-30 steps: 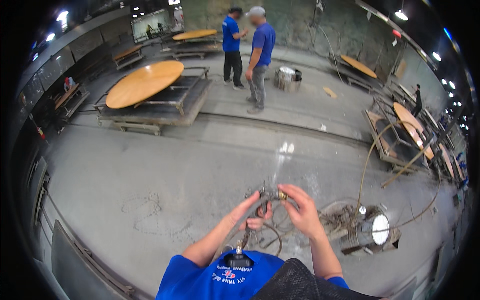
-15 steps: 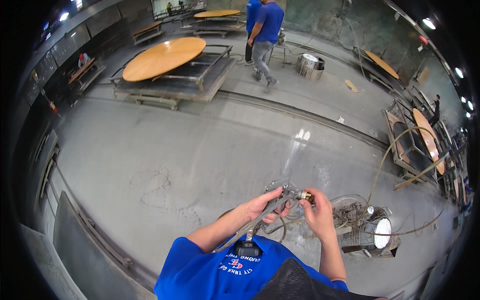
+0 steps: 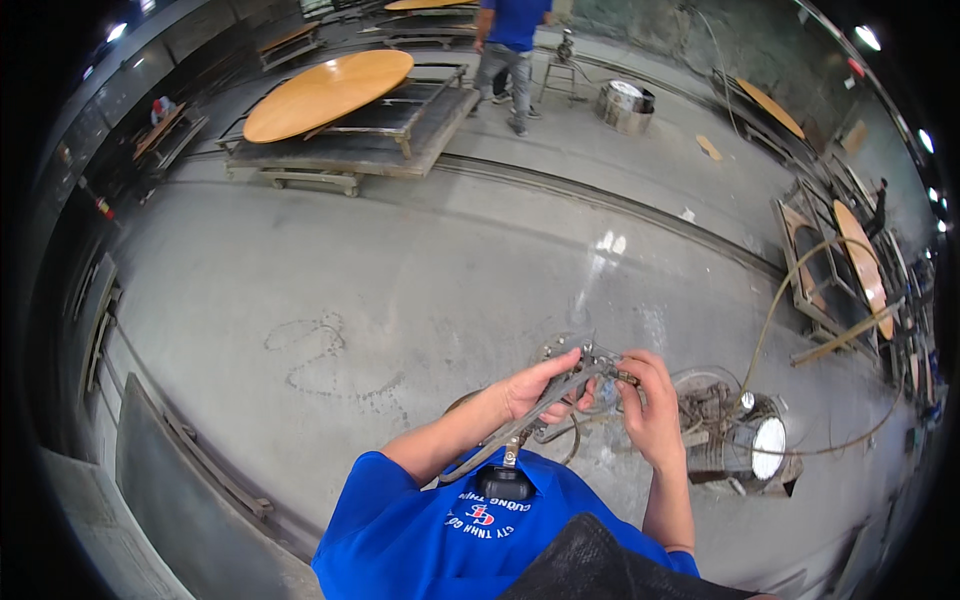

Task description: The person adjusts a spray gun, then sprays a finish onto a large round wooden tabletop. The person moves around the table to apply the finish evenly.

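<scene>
Head view: grey metal tool [image 3: 592, 362] with hose [image 3: 508, 431], before my chest.
My left hand [image 3: 538, 390] grips it, my right hand [image 3: 652, 402] pinches its end; floor [image 3: 450, 270] stretches ahead to a rail [image 3: 620, 204].

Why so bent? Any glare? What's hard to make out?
Head view: fisheye distortion, edges curving toward a black rim; head view: white glare on the floor, upper-right lamp blown out; head view: the tool, too small for fine detail.
</scene>
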### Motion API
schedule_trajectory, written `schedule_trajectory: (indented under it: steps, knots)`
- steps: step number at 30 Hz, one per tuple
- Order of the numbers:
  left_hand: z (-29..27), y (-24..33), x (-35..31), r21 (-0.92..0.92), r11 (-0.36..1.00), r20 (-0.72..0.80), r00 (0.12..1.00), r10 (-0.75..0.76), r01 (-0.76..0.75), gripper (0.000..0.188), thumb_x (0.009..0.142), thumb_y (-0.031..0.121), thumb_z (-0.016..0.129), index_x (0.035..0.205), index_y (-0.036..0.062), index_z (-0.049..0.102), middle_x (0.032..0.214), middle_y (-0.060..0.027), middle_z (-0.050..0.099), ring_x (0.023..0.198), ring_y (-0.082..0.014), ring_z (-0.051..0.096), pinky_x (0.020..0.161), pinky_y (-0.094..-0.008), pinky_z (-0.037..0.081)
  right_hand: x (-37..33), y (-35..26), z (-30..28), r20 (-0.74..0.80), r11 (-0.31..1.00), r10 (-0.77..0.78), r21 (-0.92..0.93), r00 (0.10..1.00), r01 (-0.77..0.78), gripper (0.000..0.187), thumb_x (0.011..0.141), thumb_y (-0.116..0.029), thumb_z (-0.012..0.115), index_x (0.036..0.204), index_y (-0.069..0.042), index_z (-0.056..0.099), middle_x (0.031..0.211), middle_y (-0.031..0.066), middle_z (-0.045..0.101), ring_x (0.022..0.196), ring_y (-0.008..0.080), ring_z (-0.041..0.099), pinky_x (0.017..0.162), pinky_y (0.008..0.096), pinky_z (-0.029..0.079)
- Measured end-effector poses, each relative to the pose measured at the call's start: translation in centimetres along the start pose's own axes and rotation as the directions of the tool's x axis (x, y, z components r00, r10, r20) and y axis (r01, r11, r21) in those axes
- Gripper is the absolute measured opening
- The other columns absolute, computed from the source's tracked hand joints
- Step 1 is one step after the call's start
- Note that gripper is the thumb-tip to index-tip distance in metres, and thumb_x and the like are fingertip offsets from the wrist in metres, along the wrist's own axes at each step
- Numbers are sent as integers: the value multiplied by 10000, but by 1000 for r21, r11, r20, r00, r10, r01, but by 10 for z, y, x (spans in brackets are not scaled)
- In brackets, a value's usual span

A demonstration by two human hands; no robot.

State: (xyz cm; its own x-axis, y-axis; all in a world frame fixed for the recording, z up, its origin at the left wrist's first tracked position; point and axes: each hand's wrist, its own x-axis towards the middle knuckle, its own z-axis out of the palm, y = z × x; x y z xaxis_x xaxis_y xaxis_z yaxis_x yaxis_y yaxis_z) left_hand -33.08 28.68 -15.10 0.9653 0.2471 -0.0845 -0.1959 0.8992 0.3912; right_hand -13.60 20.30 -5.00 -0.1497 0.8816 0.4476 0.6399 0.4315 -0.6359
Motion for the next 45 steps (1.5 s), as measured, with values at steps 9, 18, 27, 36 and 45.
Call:
schedule_trajectory:
  steps: [9, 18, 27, 36, 45]
  knots:
    - [6, 6, -5, -26, 999, 42, 999, -30, 31, 598, 1000, 641, 369, 1057, 91, 596, 865, -74, 616, 405, -56, 335, 383, -220, 292, 1, -11, 8, -73, 905, 423, 75, 903, -418, 313, 912, -240, 714, 1035, 11, 573, 856, 149, 653, 782, 279, 651, 683, 358, 504]
    - [20, 17, -6, 16, 1000, 106, 994, -22, 20, 634, 1003, 637, 364, 1056, 45, 585, 857, -129, 611, 391, -50, 318, 379, -215, 267, -1, -31, -4, -172, 993, 115, -10, 978, -118, 321, 879, -69, 698, 1173, -19, 579, 1021, 108, 599, 835, 213, 591, 712, 335, 477]
    - [32, 27, -2, 146, 989, 100, 994, -31, 16, 641, 1007, 643, 343, 1058, 54, 591, 878, -122, 617, 408, -38, 313, 390, -204, 278, -2, -29, -9, -204, 980, 126, 177, 971, -90, 449, 832, 48, 704, 1256, -33, 579, 1149, 91, 617, 1034, 208, 621, 893, 327, 510]
    - [29, 29, 1, 77, 995, 112, 991, -72, 64, 704, 987, 681, 326, 1071, 34, 589, 855, -141, 592, 378, -54, 285, 347, -217, 226, -1, -29, -20, -229, 999, 37, -14, 973, -42, 448, 752, 52, 738, 1181, -45, 660, 1172, 124, 633, 1076, 278, 627, 898, 338, 503]
    - [28, 29, -3, 35, 997, 151, 986, -70, 66, 713, 988, 683, 311, 1080, 34, 593, 856, -143, 600, 380, -59, 287, 349, -219, 229, 3, -33, -28, -61, 991, 111, -63, 992, -115, 425, 801, 19, 735, 1209, -39, 629, 1002, 97, 646, 846, 203, 640, 746, 319, 516]
